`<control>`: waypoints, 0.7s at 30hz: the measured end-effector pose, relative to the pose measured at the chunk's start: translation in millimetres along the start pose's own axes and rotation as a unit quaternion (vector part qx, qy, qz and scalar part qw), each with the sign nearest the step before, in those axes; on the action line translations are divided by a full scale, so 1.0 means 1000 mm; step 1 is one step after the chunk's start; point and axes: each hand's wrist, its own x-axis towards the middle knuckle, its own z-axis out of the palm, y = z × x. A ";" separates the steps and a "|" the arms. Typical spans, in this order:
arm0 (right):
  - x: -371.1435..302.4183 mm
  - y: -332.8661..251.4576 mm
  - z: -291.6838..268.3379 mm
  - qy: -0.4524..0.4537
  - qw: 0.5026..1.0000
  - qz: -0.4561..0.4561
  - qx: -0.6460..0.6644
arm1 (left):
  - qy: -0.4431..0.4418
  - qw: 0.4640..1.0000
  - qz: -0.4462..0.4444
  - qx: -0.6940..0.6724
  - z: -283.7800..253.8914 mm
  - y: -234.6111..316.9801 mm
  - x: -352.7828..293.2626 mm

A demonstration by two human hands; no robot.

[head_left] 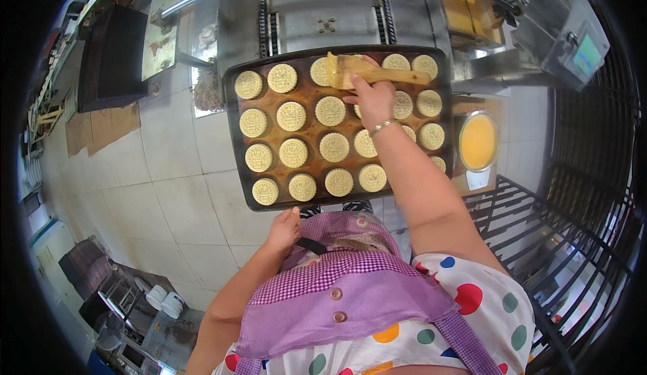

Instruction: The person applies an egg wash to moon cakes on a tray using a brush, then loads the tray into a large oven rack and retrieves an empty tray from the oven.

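Note:
A dark baking tray (269,100) lies in front of me, with rows of round, pale pastries (330,111) stamped with a raised pattern. My right hand (374,100) is closed around a wide wooden pastry brush (404,76) over the far row. The brush's bristles are wet and yellowish, and they overlap one pastry there. Below, at the tray's near edge, my left hand (286,229) has its fingers closed on the rim. My right hand and forearm hide some of the pastries on the right side.
Right of the tray stands a round bowl (497,140) of yellow-orange liquid (478,142). A metal machine (323,21) with chains borders the far side. Black metal racks (519,220) rise at the right. A dark box (114,58) sits at the far left, above a tiled floor (168,152).

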 end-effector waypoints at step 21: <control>0.001 0.055 0.146 0.041 0.982 -0.102 -0.155 | 0.000 0.992 0.116 0.054 -0.086 0.037 -0.048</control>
